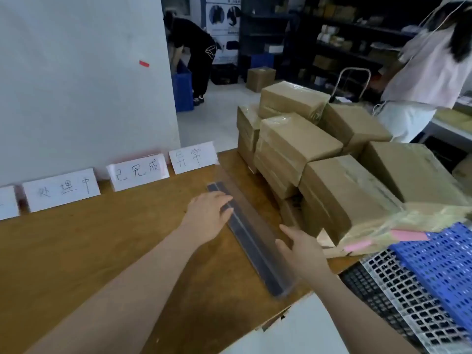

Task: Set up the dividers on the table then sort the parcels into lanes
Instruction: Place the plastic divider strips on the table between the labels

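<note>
Near the middle of the wooden table (102, 251), one clear divider (255, 251) with a dark base strip is laid slantwise, running from five o'clock towards twelve, where it ends just short of the rightmost of the label cards (139, 171). The left hand (208, 215) is rested flat on its base, fingers straight and together. The right hand (298, 249) is held against its near stretch, fingers likewise straight, nothing gripped. Only this one divider is seen, so setup is judged barely begun. The taped cardboard parcels (301, 139) are stacked at two o'clock, none yet sorted into a lane.
</note>
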Demonstrator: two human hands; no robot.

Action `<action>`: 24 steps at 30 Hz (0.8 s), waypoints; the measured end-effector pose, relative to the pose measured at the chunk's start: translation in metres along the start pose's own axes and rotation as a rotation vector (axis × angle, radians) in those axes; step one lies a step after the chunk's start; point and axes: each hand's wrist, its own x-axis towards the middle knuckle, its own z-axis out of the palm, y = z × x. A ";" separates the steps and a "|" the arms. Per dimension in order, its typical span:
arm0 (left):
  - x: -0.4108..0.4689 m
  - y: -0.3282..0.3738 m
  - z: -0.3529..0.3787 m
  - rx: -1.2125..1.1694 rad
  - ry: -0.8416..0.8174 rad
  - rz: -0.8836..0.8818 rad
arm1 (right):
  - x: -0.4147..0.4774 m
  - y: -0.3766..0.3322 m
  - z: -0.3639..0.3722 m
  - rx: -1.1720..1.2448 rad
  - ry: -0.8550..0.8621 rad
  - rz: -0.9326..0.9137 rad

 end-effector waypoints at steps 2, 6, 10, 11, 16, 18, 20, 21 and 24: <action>0.015 0.005 0.013 0.052 -0.065 0.045 | 0.008 0.006 0.009 0.019 -0.027 0.004; 0.042 0.006 0.042 0.167 -0.181 0.132 | 0.017 0.018 0.025 0.033 -0.054 -0.009; 0.067 0.002 0.060 0.246 -0.251 0.194 | 0.021 0.024 0.030 0.052 -0.064 -0.011; 0.072 0.001 0.064 0.254 -0.265 0.208 | 0.022 0.026 0.030 0.069 -0.065 -0.006; 0.075 -0.015 0.070 0.206 -0.208 0.260 | 0.022 0.030 0.029 0.128 -0.064 0.018; 0.076 -0.019 0.070 0.180 -0.177 0.282 | 0.022 0.029 0.029 0.158 -0.052 0.026; 0.076 -0.024 0.071 0.173 -0.166 0.309 | 0.021 0.028 0.030 0.181 -0.042 0.046; 0.077 -0.027 0.071 0.174 -0.166 0.321 | 0.021 0.029 0.031 0.187 -0.037 0.059; 0.076 -0.032 0.072 0.184 -0.143 0.351 | 0.019 0.030 0.033 0.191 -0.027 0.074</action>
